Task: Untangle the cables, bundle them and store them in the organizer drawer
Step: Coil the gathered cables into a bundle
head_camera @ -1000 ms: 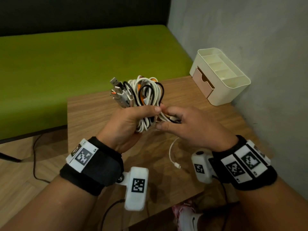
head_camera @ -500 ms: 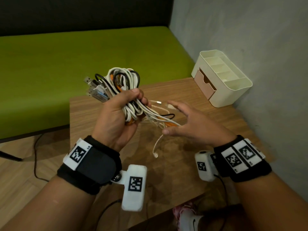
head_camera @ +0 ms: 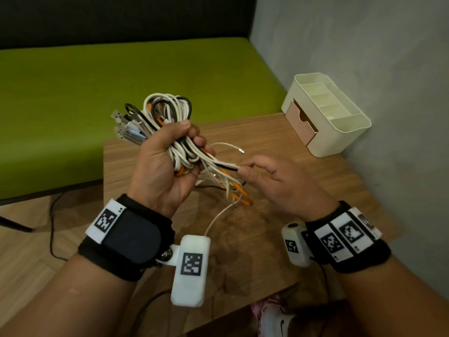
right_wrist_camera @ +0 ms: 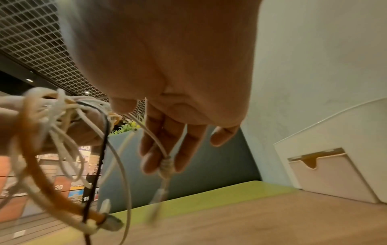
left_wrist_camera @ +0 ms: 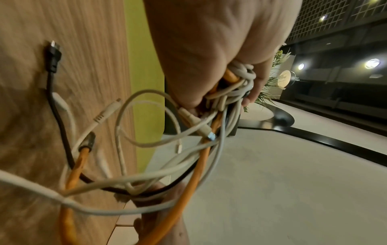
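My left hand [head_camera: 192, 142] grips a tangled bundle of white, black and orange cables [head_camera: 167, 110] above the wooden table [head_camera: 303, 190], with USB plugs [head_camera: 126, 127] sticking out to the left. Loose ends, among them an orange cable [head_camera: 239, 194], trail down to the table. My right hand [head_camera: 245, 170] pinches a white strand [head_camera: 226, 164] just right of the bundle; in the right wrist view this white cable [right_wrist_camera: 155, 139] runs along my fingers and its plug [right_wrist_camera: 166, 164] hangs below them. The cream organizer [head_camera: 340, 132] stands at the far right, its pink drawer [head_camera: 300, 122] slightly open.
A grey wall [head_camera: 364, 45] runs close along the table's right side, behind the organizer. A green bench [head_camera: 121, 81] lies beyond the far edge. A black plug [left_wrist_camera: 53, 56] rests on the tabletop. Below the near edge a shoe [head_camera: 274, 319] shows on the floor.
My right hand was spread open half a second ago and now pinches a white strand by the bundle. The left hand keeps the bundle raised, and more loose ends hang down.
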